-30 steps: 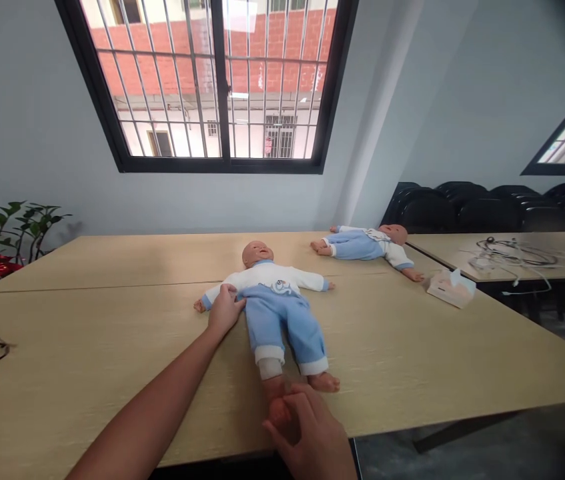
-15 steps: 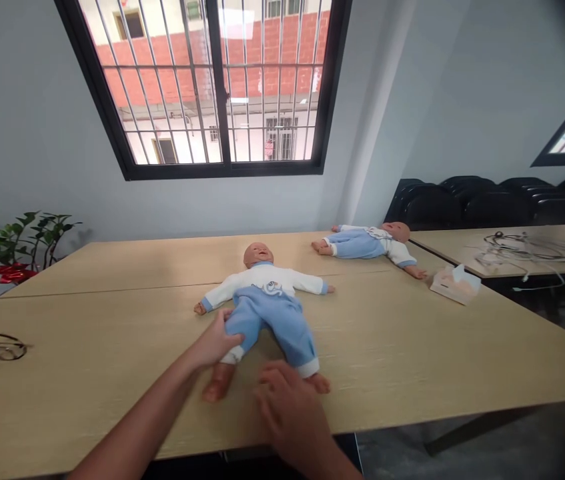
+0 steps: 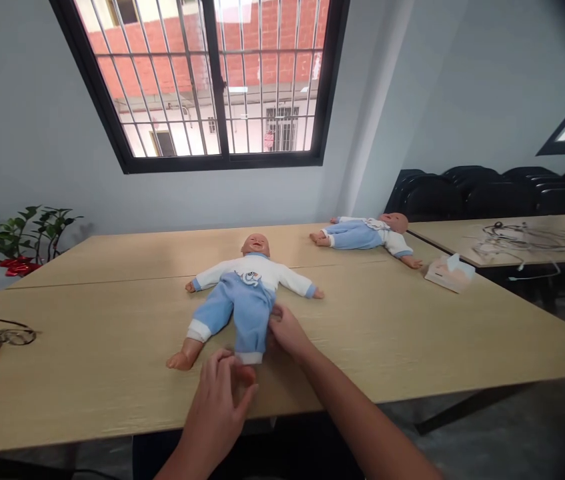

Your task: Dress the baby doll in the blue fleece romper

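A baby doll (image 3: pixel 255 267) in a white top and blue trousers lies on its back on the table, head toward the window. My left hand (image 3: pixel 219 393) is curled about the foot (image 3: pixel 247 375) of its right-hand leg as I see it, just below the white cuff. At the outer side of that same leg, my right hand (image 3: pixel 287 330) grips the blue trouser leg (image 3: pixel 252 327); some of its fingertips are hidden. The doll's other leg is splayed to the left, its bare foot (image 3: pixel 179 360) on the wood.
A second, similarly dressed doll (image 3: pixel 362 235) lies farther back to the right. Near it stands a tissue box (image 3: pixel 449 273). Glasses (image 3: pixel 15 333) rest at the table's left. Cables (image 3: pixel 522 240) lie on another table, and a plant (image 3: pixel 17 240) stands at far left.
My left hand has left the left trouser leg and moved to the right leg's foot. My right hand has risen to that leg's outer side. The doll's legs have shifted left.
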Action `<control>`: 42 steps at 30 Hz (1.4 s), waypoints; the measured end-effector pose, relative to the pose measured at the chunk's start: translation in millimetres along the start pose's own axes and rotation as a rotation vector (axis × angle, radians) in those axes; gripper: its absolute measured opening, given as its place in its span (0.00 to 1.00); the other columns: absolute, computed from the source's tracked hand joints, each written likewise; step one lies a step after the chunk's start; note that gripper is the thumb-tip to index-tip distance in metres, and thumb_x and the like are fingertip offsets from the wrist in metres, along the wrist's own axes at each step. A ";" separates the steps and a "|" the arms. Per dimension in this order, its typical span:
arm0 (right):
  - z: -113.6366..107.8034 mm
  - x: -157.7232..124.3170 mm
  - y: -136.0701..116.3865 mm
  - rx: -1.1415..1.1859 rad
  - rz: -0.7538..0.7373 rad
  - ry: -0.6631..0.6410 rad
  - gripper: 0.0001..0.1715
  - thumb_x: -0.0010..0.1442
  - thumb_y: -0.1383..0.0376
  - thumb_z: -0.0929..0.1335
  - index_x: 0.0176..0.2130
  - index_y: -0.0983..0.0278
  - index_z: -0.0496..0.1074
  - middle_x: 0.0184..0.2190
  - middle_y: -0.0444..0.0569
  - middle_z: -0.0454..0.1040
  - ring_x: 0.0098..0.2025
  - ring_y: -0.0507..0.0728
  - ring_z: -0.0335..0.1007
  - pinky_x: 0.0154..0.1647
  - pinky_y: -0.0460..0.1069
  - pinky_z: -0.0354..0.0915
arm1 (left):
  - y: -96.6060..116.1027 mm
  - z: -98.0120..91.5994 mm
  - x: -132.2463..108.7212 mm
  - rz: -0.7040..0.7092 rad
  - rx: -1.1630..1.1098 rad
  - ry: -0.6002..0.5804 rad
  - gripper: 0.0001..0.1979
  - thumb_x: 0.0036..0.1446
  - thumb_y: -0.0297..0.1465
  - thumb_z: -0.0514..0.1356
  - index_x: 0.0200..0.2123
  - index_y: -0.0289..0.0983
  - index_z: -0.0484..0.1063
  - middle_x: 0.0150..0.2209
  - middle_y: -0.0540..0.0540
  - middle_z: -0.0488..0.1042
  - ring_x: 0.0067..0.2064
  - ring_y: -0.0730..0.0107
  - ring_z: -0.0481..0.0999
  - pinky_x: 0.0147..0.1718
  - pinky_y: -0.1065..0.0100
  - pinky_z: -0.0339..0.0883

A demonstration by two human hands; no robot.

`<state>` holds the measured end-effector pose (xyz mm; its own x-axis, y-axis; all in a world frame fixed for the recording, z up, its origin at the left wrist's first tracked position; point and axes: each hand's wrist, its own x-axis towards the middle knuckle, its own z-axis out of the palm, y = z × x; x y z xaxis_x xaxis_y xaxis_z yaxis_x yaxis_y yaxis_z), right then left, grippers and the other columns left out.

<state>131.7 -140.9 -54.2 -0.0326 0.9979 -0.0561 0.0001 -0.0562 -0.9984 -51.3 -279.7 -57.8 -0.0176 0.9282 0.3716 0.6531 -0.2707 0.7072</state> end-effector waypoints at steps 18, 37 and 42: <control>-18.7 25.3 -7.0 -0.058 -0.016 0.016 0.10 0.67 0.56 0.65 0.39 0.60 0.65 0.21 0.35 0.61 0.17 0.49 0.56 0.15 0.43 0.56 | -61.3 -43.5 -6.9 -0.260 -0.129 0.060 0.18 0.48 0.33 0.66 0.45 0.45 0.78 0.49 0.44 0.82 0.51 0.47 0.81 0.53 0.54 0.74; -10.3 9.2 4.0 -0.052 -0.049 0.324 0.30 0.58 0.60 0.68 0.58 0.65 0.64 0.54 0.60 0.72 0.44 0.62 0.76 0.32 0.51 0.74 | -32.4 -53.4 -27.5 -0.711 -1.171 -0.151 0.24 0.39 0.42 0.73 0.42 0.43 0.79 0.51 0.41 0.78 0.60 0.45 0.74 0.62 0.47 0.66; 25.2 -37.7 25.8 0.117 -0.131 0.277 0.39 0.63 0.58 0.64 0.69 0.62 0.52 0.65 0.60 0.67 0.63 0.64 0.69 0.57 0.58 0.73 | -8.3 -34.6 -13.6 -0.792 -1.320 -0.253 0.18 0.50 0.41 0.69 0.41 0.36 0.80 0.50 0.36 0.79 0.54 0.50 0.77 0.52 0.56 0.73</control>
<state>107.7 -180.9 -77.9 0.2487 0.9668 0.0580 -0.1014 0.0855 -0.9912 -82.6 -298.9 -47.9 0.1886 0.9179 -0.3491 -0.5666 0.3921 0.7247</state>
